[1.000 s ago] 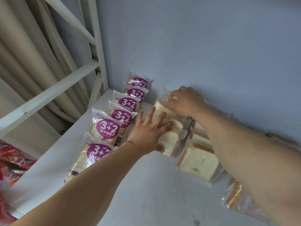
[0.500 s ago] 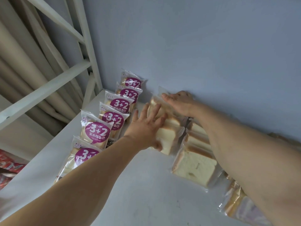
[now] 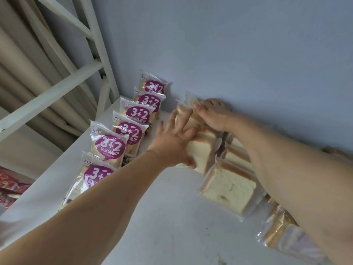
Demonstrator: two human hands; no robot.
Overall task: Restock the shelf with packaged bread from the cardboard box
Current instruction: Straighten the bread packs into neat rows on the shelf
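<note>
A clear-wrapped packet of white bread [image 3: 200, 150] stands on the white shelf [image 3: 162, 217] near the blue back wall. My left hand [image 3: 174, 142] presses its spread fingers against the packet's left face, thumb under the lower edge. My right hand [image 3: 212, 114] lies flat on the top of the rearmost bread packet [image 3: 186, 111], close to the wall. Behind and to the right, more clear bread packets [image 3: 229, 188] lean in a row under my right forearm. The cardboard box is out of view.
A row of several purple-labelled "3+2" bread packets [image 3: 108, 148] runs along the shelf's left side. A white metal shelf frame [image 3: 57, 88] rises at left before beige curtains. Red packaging [image 3: 9, 190] shows below at far left. One more clear packet [image 3: 286, 238] lies at lower right.
My left hand has slid farther along the packet toward the wall, and my right hand has flattened on top of the rear packet. The view has shifted slightly.
</note>
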